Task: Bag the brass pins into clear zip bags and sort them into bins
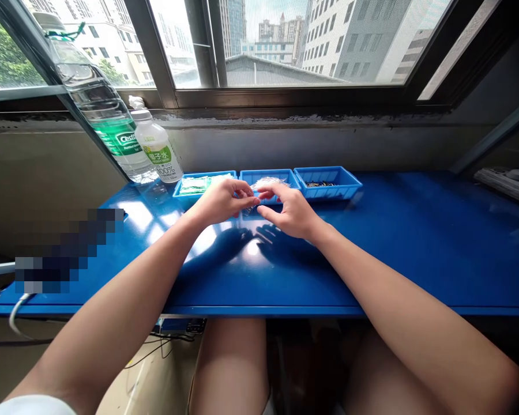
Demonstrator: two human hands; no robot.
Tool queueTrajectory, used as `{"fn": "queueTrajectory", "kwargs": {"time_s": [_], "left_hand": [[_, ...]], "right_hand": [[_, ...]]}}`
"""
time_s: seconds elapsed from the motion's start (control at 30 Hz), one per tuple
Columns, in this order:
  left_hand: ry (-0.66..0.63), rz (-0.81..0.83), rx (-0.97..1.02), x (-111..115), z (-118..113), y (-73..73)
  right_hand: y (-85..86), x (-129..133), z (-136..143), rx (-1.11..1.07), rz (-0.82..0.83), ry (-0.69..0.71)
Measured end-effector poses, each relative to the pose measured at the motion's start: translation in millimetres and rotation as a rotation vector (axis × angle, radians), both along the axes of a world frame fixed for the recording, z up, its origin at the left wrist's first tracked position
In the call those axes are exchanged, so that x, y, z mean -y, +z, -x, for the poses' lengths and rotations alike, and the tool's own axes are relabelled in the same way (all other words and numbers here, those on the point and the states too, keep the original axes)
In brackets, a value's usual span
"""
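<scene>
My left hand (222, 202) is over the front of the blue trays, thumb and fingers pinched together. A small piece of clear plastic (248, 211) shows just under its fingertips; its exact shape is hard to make out. Facing it, my right hand (290, 212) has its thumb and fingers apart, the tips close to the left fingertips. Behind both hands, the middle blue tray (296, 185) holds crumpled clear plastic (270, 183). Green-and-white packets (199, 184) lie in the left tray (182, 199). In the right tray (348, 188) are small dark pieces (320, 184).
A large water bottle (97, 98) and a smaller white bottle (158, 147) stand at the back left of the blue table (415, 248). A blurred-out dark object (69, 253) with a white cable lies at the left edge. A window sill runs behind.
</scene>
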State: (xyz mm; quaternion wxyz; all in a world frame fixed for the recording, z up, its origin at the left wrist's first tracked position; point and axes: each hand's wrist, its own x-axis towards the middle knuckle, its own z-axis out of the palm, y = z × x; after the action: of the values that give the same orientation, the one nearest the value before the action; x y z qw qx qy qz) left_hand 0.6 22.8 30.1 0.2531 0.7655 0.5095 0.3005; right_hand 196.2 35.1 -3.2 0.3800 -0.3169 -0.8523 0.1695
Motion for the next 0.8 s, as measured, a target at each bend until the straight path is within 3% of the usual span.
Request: {"fn": "queueTrajectory", "kwargs": {"time_s": [0.07,0.17,0.47,0.8], "left_hand": [[-0.004,0.022,0.063,-0.3,-0.9,-0.6],[0.002,0.017,0.127,-1.4,-1.4,-2.2],[-0.041,-0.066,0.191,-2.6,0.8,-5.7],[0.001,-0.189,0.171,-6.8,2.5,-9.5]], "right_hand": [[-1.5,-0.4,-0.1,-0.096,0.116,0.105],[-2.6,-0.5,-0.8,-0.168,0.174,0.138],[0.8,0.5,-1.6,-0.080,0.086,0.127],[-0.7,-2.8,-1.7,-0.143,-0.027,0.028]]}}
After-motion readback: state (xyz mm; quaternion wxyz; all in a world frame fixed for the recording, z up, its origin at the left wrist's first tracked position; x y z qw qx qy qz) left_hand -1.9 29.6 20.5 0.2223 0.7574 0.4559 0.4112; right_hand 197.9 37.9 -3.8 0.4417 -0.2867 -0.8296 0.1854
